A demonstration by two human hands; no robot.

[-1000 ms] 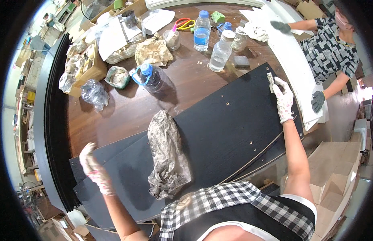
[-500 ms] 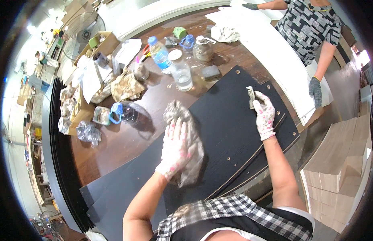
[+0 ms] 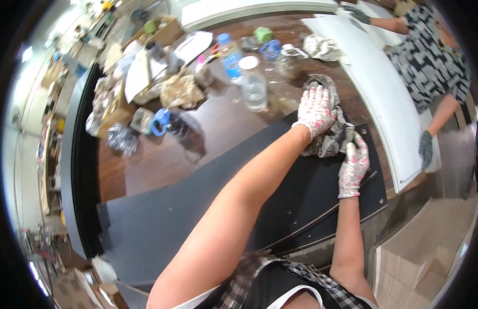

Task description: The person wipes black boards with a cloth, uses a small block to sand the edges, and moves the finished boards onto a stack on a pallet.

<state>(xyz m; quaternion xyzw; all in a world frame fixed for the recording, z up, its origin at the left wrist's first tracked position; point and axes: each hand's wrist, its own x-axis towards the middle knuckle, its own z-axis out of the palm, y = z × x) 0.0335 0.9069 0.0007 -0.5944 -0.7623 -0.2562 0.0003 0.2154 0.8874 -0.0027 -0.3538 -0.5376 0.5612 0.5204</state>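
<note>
My left hand (image 3: 316, 112), in a white glove with pink spots, lies flat with fingers stretched over a grey rag (image 3: 321, 149). The crumpled rag rests near the far right end of a black panel (image 3: 218, 190) with small holes along its edges. Close beside it, my right hand (image 3: 354, 167), gloved the same way, pinches a small crumpled piece of cloth (image 3: 348, 135) between thumb and fingers. That cloth touches or nearly touches the rag; I cannot tell which.
Bottles, including a clear one (image 3: 254, 87) and a blue-capped one (image 3: 229, 56), stand on the brown table (image 3: 131, 177). A stained cloth (image 3: 181, 90) lies farther left. Across a white panel (image 3: 370, 98) a co-worker's grey-gloved hand (image 3: 426, 149) hangs. Cardboard (image 3: 424, 247) is stacked at right.
My left hand has slid the rag away and to the right, from the panel's middle to its far right end. My right hand has shifted slightly nearer, still with the small cloth. The view has turned.
</note>
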